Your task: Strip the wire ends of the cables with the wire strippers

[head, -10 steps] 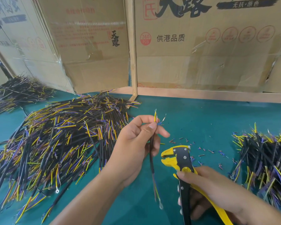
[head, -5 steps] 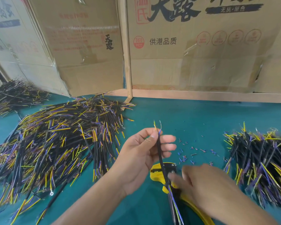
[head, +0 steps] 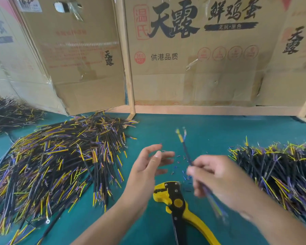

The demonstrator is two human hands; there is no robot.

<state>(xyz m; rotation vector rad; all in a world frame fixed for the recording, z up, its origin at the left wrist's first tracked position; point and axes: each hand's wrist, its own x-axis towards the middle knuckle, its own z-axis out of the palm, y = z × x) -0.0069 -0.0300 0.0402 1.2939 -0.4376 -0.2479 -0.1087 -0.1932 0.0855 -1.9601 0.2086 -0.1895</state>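
My right hand (head: 217,175) pinches a black cable (head: 186,150) whose yellow and blue wire ends point up and away from me; its lower end blurs past my wrist. My left hand (head: 147,167) hovers beside it with relaxed fingers, holding nothing. The yellow and black wire strippers (head: 175,200) lie on the green table (head: 193,129) between my forearms, with no hand on them.
A large heap of black cables (head: 57,161) with yellow and purple wires covers the table's left. A smaller heap (head: 279,167) lies at the right. Small bits of stripped insulation (head: 179,167) dot the middle. Cardboard walls (head: 193,68) close the back.
The cable passed from my left hand to my right hand. My right hand set the strippers down on the table. My left hand let go and opened.
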